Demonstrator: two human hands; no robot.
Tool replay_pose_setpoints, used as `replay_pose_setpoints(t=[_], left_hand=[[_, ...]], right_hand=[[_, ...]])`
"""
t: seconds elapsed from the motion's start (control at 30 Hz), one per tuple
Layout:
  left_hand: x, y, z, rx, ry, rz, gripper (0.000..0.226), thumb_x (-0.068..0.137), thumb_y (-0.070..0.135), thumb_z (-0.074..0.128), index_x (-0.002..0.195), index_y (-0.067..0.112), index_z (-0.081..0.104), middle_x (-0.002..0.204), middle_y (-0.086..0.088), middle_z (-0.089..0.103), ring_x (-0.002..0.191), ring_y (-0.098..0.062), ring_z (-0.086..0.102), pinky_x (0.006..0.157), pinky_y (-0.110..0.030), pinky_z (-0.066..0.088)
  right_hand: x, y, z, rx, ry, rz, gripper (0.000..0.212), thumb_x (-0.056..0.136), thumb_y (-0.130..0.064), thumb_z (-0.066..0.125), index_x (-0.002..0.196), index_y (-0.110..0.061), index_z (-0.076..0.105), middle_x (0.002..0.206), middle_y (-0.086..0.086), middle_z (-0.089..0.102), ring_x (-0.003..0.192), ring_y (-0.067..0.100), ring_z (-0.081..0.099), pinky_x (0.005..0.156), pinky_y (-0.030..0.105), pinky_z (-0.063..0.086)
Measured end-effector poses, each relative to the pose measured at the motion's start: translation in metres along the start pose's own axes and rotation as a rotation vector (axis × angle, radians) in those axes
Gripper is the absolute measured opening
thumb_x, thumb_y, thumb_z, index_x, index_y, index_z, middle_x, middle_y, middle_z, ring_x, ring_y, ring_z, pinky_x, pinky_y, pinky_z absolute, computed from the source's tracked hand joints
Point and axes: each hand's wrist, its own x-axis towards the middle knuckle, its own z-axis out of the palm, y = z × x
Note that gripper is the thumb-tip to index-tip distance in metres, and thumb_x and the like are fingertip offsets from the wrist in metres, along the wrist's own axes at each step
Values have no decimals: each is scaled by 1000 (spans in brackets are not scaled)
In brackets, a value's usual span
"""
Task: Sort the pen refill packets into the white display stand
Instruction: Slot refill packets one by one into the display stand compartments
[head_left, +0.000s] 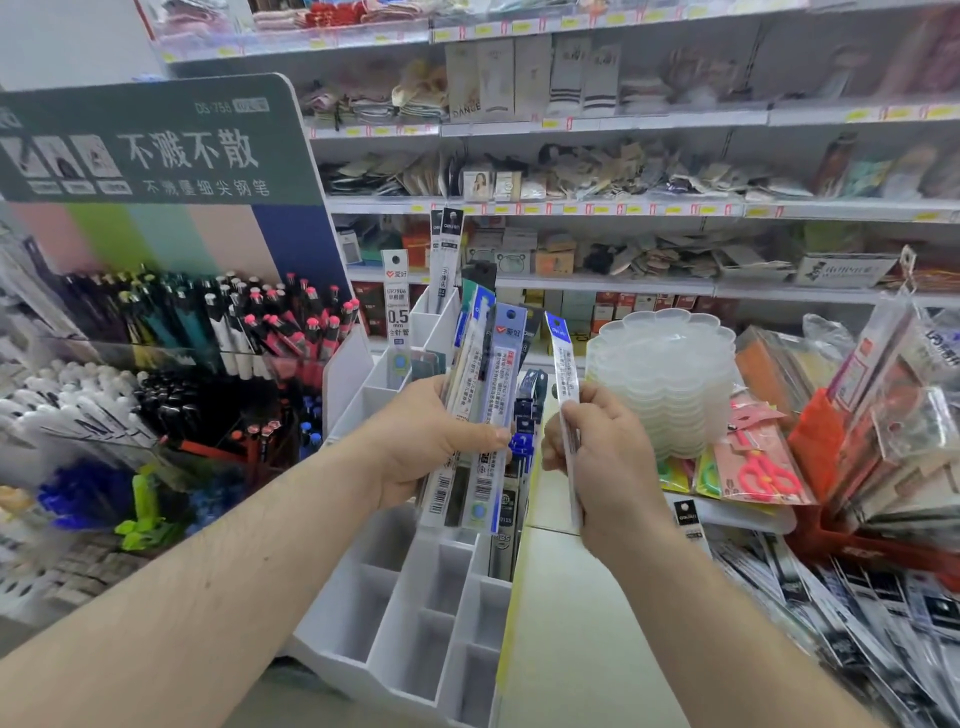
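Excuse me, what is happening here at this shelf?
A person is sorting pen refills in a shop. The left hand grips a fanned bunch of long, flat refill packets. The right hand pinches a single blue-topped refill packet upright beside it. Below stands the white compartmented display stand; its near compartments look empty, while some farther ones hold packets. More packets lie piled at the right.

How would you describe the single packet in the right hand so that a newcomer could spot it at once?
Start at the white display stand in the middle. Just above and right of it, the right hand pinches one long, narrow packet upright, edge toward the camera. Unlike the fanned bundle gripped by the left hand, it stands alone and has a blue header.
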Motion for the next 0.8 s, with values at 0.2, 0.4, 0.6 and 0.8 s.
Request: replay_pose_setpoints(t=[0.2,0.4,0.6,0.8], left_hand=[[0,-2,1,28,-26,61,47,77,1,79,120,10,66,108,-5,76,102,-17,72,84,-25,56],[-1,-1,-4,-74,-81,-24,60,67,6,85,122,3,62,109,-20,73,100,-36,71,89,-53,56],[0,0,-3,-78,-35,-57,39,82,-4,70,120,3,62,96,-13,76,86,-27,74,80,-46,59],[1,0,-2,-30,-31,-75,37,85,-6,66,118,9,60,93,-6,77,87,-23,75,75,-42,58]], right_hand=[[0,8,20,-128,-17,-130,18,82,-11,79,91,-7,64,77,3,73,73,18,73,67,30,60],[4,1,12,24,-73,39,6,93,-11,66,90,-6,62,90,12,76,79,25,75,62,36,60],[10,-7,1,186,-19,102,9,101,-14,53,92,-13,54,74,7,70,35,8,33,47,27,30],[7,-10,-4,119,-38,123,7,97,-15,60,91,-14,56,61,2,51,37,6,37,33,17,32]])
